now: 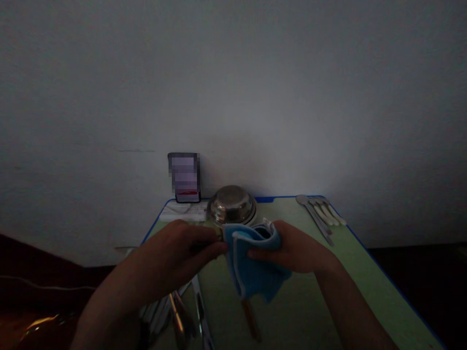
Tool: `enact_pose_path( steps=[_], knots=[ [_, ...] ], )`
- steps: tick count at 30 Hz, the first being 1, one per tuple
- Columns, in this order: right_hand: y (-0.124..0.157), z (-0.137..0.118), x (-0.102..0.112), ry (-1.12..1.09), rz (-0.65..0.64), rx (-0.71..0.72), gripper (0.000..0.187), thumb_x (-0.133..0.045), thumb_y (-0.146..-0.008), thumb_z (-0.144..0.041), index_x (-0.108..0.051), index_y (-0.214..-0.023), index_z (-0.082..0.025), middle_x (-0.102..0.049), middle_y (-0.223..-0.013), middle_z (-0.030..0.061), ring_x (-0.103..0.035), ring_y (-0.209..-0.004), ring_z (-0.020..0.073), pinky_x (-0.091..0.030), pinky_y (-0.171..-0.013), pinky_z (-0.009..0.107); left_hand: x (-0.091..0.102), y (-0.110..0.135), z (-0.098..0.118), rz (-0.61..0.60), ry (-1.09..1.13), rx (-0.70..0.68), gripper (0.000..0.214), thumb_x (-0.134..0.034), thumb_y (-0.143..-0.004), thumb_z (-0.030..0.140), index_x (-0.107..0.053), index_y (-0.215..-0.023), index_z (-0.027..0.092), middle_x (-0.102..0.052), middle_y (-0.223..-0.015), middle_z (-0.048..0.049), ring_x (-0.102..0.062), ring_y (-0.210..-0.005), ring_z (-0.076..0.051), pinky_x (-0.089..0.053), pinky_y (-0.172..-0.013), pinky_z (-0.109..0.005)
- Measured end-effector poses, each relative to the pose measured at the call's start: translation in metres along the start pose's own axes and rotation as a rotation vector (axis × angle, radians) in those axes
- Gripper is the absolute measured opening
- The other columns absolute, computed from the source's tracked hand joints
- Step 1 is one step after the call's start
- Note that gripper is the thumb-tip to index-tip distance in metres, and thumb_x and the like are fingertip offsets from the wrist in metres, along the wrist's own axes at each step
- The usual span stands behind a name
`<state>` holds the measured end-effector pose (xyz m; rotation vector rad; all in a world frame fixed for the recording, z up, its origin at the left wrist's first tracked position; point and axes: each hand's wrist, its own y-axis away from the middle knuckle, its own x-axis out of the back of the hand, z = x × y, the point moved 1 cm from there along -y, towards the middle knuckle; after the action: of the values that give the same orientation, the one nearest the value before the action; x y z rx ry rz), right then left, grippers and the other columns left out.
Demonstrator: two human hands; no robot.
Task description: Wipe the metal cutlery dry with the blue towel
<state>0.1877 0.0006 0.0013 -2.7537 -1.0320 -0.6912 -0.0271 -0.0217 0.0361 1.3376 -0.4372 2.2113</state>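
Note:
My right hand [290,247] grips a folded blue cloth [251,272] above the middle of the table, thumb in front. My left hand [195,243] is closed in a pinch at the cloth's left edge. A small piece of something shows between its fingers, too dark to name; whatever else it holds is hidden by the cloth. Below the cloth lies a brown stick-like handle [251,321]. Beneath my left forearm are several pieces of metal cutlery [178,316], partly covered by the arm.
An upside-down metal bowl [232,201] stands at the table's back edge. Left of it, a phone [187,177] leans on the wall above a white packet [178,212]. Several spoons and forks [321,211] lie at the back right of the green table [350,287], which has a blue rim.

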Motion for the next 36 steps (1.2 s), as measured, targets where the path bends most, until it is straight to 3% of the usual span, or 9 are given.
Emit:
enact_pose_path(
  steps=[9, 13, 17, 22, 27, 36],
  knots=[
    [0.006, 0.006, 0.001, -0.229, 0.124, -0.113, 0.038, -0.051, -0.08, -0.051, -0.065, -0.086, -0.017, -0.066, -0.081, 0.0035, -0.059, -0.066, 0.0126, -0.049, -0.06, 0.024, -0.003, -0.005, 0.007, 0.082, 0.023, -0.018, 0.027, -0.048, -0.088, 0.035, -0.068, -0.078, 0.02, -0.058, -0.056, 0.0047, -0.051, -0.05, -0.007, -0.035, -0.049, -0.017],
    [0.007, 0.004, 0.004, -0.132, 0.138, -0.046, 0.035, -0.05, -0.081, -0.047, -0.065, -0.087, -0.016, -0.065, -0.075, 0.0017, -0.055, -0.061, 0.0099, -0.047, -0.057, 0.022, -0.003, -0.008, 0.009, 0.11, 0.027, 0.018, 0.031, -0.043, -0.089, 0.036, -0.067, -0.08, 0.018, -0.061, -0.059, 0.0021, -0.052, -0.052, -0.009, -0.039, -0.052, -0.018],
    [0.009, -0.001, 0.007, 0.053, 0.193, 0.039, 0.03, -0.049, -0.083, -0.042, -0.062, -0.076, -0.016, -0.061, -0.067, -0.001, -0.051, -0.058, 0.0088, -0.043, -0.053, 0.021, -0.005, -0.009, 0.009, 0.097, 0.056, 0.026, 0.033, -0.04, -0.089, 0.034, -0.067, -0.079, 0.018, -0.062, -0.06, 0.0014, -0.051, -0.053, -0.01, -0.043, -0.056, -0.02],
    [0.012, -0.006, 0.012, 0.219, 0.264, 0.125, 0.016, -0.052, -0.081, -0.026, -0.06, -0.071, -0.016, -0.063, -0.068, -0.0019, -0.053, -0.06, 0.0096, -0.04, -0.054, 0.021, -0.006, -0.009, 0.008, 0.102, 0.092, 0.009, 0.032, -0.04, -0.089, 0.033, -0.066, -0.079, 0.018, -0.064, -0.063, 0.0003, -0.054, -0.056, -0.011, -0.045, -0.06, -0.021],
    [0.011, -0.006, 0.017, 0.193, 0.418, 0.147, 0.016, -0.056, -0.079, -0.031, -0.064, -0.075, -0.018, -0.067, -0.072, -0.0011, -0.057, -0.067, 0.0129, -0.042, -0.056, 0.022, -0.003, -0.006, 0.006, 0.064, 0.121, -0.03, 0.027, -0.041, -0.089, 0.031, -0.064, -0.084, 0.019, -0.065, -0.07, -0.0001, -0.056, -0.062, -0.012, -0.044, -0.06, -0.021],
    [0.026, -0.005, 0.033, 0.225, 0.39, 0.126, 0.017, -0.057, -0.08, -0.033, -0.066, -0.08, -0.019, -0.068, -0.077, 0.0, -0.06, -0.069, 0.0145, -0.045, -0.06, 0.024, -0.001, -0.003, 0.005, 0.036, 0.064, -0.005, 0.032, -0.036, -0.092, 0.034, -0.058, -0.077, 0.017, -0.059, -0.064, 0.0024, -0.054, -0.058, -0.011, -0.038, -0.055, -0.021]
  ],
)
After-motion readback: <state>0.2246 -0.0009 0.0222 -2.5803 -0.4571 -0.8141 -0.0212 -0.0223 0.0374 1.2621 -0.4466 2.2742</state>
